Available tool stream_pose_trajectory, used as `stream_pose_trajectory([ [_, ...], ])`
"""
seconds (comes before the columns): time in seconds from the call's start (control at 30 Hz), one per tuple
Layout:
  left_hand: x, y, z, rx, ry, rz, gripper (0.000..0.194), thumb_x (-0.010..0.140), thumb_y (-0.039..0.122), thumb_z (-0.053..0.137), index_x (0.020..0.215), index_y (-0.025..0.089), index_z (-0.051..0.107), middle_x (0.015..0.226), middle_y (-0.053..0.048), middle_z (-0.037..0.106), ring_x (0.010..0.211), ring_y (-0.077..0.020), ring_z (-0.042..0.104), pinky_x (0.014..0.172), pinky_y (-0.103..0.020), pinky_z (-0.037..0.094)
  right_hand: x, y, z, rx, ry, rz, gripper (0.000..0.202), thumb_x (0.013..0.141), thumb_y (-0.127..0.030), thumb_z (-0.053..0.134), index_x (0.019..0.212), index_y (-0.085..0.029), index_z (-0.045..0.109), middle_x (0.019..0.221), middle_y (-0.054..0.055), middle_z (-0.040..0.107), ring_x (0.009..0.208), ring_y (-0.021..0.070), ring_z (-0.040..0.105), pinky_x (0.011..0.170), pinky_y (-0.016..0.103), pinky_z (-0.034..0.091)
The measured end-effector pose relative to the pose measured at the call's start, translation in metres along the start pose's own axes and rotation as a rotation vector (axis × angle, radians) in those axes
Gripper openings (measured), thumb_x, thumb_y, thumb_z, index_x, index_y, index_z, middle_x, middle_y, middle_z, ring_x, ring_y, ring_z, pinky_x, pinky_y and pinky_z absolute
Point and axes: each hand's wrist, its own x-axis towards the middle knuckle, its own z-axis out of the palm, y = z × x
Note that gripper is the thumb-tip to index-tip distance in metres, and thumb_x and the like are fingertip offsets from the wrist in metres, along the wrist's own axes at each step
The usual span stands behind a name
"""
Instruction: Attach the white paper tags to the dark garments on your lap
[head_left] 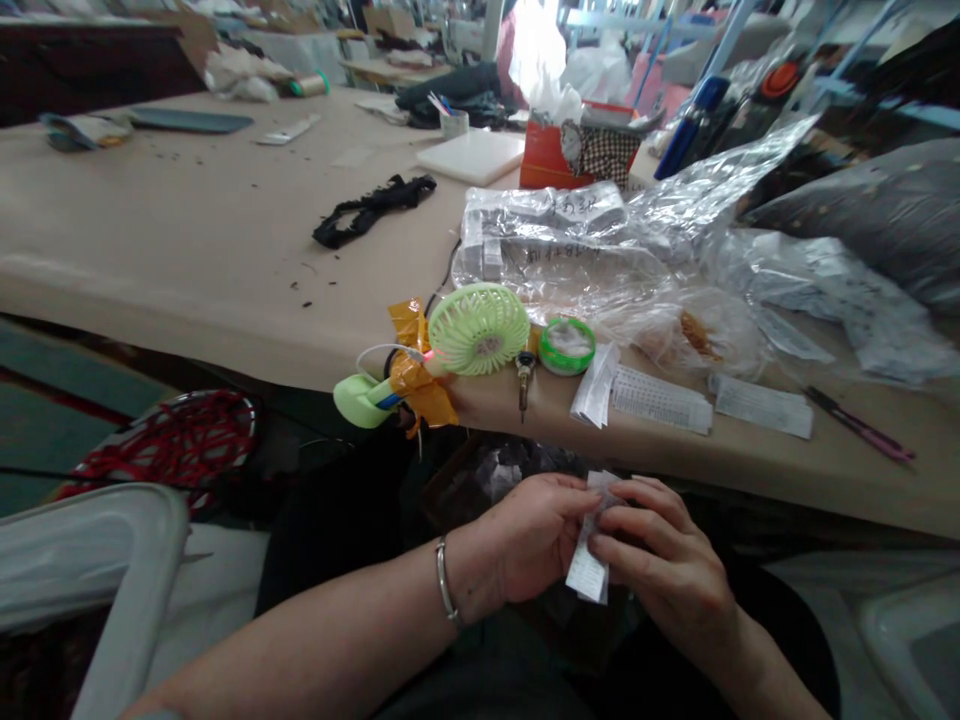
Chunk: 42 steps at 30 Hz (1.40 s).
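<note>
Now pinching the printed strips [587, 574] between left hand [534, 532] and right hand [671, 562], close together, on the near side of the bench [187, 230], lengthwise toward it, equally near both hands.

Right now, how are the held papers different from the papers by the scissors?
Held papers are in the left hand and right hand; papers by the scissors lie on the table. Held papers run mostly top to bottom in view; the others run sideways. Both are pale strips.
</note>
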Motion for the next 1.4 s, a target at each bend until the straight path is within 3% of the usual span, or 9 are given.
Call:
stream_pose_trajectory([
  [0.27, 0.0, -0.003, 0.003, 0.028, -0.011, -0.068, 0.015, 0.068, 0.015, 0.069, 0.081, 0.007, 0.066, 0.064, -0.003, 0.059, 0.049, -0.0084, 0.055, 0.053, -0.021, 0.043, -0.002, -0.002, 0.0, 0.057, -0.022, -0.038, 0.015, 0.087, -0.011, 0.059, 0.089, -0.022, 0.07, 0.087, 0.003, 0.068, 0.108, 0.0213, 0.058, 0.087, 0.039, 0.056],
  [0.43, 0.0, -0.004, 0.001, 0.064, 0.039, -0.05, 0.023, 0.072, 0.023, 0.072, 0.087, 0.008, 0.064, 0.066, -0.003, 0.06, 0.052, -0.0109, 0.058, 0.054, -0.024, 0.046, -0.005, 0.004, -0.009, 0.051, -0.055, 0.016, 0.029, 0.086, -0.008, 0.058, 0.113, -0.019, 0.061, 0.099, 0.007, 0.068, 0.111, 0.0231, 0.056, 0.089, 0.041, 0.055],
  [0.6, -0.001, -0.003, -0.003, 0.159, 0.149, -0.091, 0.023, 0.08, 0.03, 0.064, 0.091, 0.009, 0.059, 0.07, -0.009, 0.067, 0.06, -0.0169, 0.065, 0.061, -0.03, 0.05, -0.012, 0.054, -0.038, -0.463, 0.098, 0.341, 0.045, 0.092, -0.034, 0.051, 0.133, -0.014, 0.047, 0.118, 0.017, 0.061, 0.116, 0.031, 0.053, 0.093, 0.053, 0.048],
  [0.7, -0.001, -0.006, -0.007, 0.167, 0.149, -0.092, 0.025, 0.079, 0.031, 0.065, 0.09, 0.01, 0.058, 0.069, -0.008, 0.068, 0.062, -0.0176, 0.065, 0.061, -0.029, 0.049, -0.019, 0.08, -0.049, -0.805, 0.025, 0.481, 0.068, 0.09, -0.057, 0.044, 0.136, -0.007, 0.044, 0.127, 0.025, 0.055, 0.12, 0.0389, 0.048, 0.091, 0.06, 0.045],
  [0.8, -0.001, -0.01, -0.011, 0.175, 0.169, -0.093, 0.028, 0.077, 0.034, 0.068, 0.09, 0.011, 0.059, 0.068, -0.008, 0.067, 0.06, -0.0174, 0.065, 0.061, -0.029, 0.049, -0.029, 0.089, -0.053, -0.927, -0.085, 0.503, 0.064, 0.09, -0.057, 0.043, 0.133, -0.009, 0.048, 0.131, 0.023, 0.054, 0.121, 0.0404, 0.048, 0.088, 0.058, 0.045],
  [1.03, -0.001, -0.012, -0.019, 0.173, 0.176, -0.092, 0.031, 0.075, 0.035, 0.069, 0.091, 0.01, 0.059, 0.068, -0.008, 0.067, 0.058, -0.0178, 0.064, 0.059, -0.029, 0.049, -0.046, 0.09, -0.071, -0.696, 0.06, 0.401, 0.023, 0.094, -0.033, 0.048, 0.097, -0.018, 0.066, 0.102, 0.009, 0.07, 0.096, 0.023, 0.065, 0.086, 0.04, 0.049],
  [1.23, -0.004, -0.009, -0.014, 0.2, 0.175, -0.12, 0.019, 0.083, 0.028, 0.058, 0.09, 0.01, 0.059, 0.071, -0.009, 0.067, 0.056, -0.0166, 0.064, 0.06, -0.031, 0.05, -0.03, 0.053, -0.065, -0.425, 0.426, 0.445, 0.005, 0.085, -0.02, 0.062, 0.09, -0.02, 0.065, 0.093, 0.005, 0.071, 0.085, 0.0193, 0.068, 0.08, 0.034, 0.053],
  [1.3, -0.005, -0.007, -0.01, 0.193, 0.136, -0.14, 0.02, 0.084, 0.027, 0.056, 0.09, 0.009, 0.061, 0.071, -0.009, 0.067, 0.053, -0.0164, 0.063, 0.058, -0.031, 0.05, -0.019, 0.029, -0.049, -0.222, 0.423, 0.361, 0.014, 0.084, -0.013, 0.062, 0.094, -0.021, 0.065, 0.1, 0.005, 0.069, 0.094, 0.0217, 0.067, 0.085, 0.04, 0.053],
  [1.4, -0.005, -0.006, -0.006, 0.121, 0.069, -0.112, 0.018, 0.078, 0.022, 0.061, 0.087, 0.007, 0.064, 0.07, -0.009, 0.065, 0.054, -0.016, 0.062, 0.057, -0.031, 0.049, -0.007, -0.002, -0.019, -0.042, 0.185, 0.11, 0.021, 0.083, -0.008, 0.06, 0.097, -0.022, 0.066, 0.1, 0.005, 0.069, 0.104, 0.024, 0.064, 0.088, 0.044, 0.053],
])
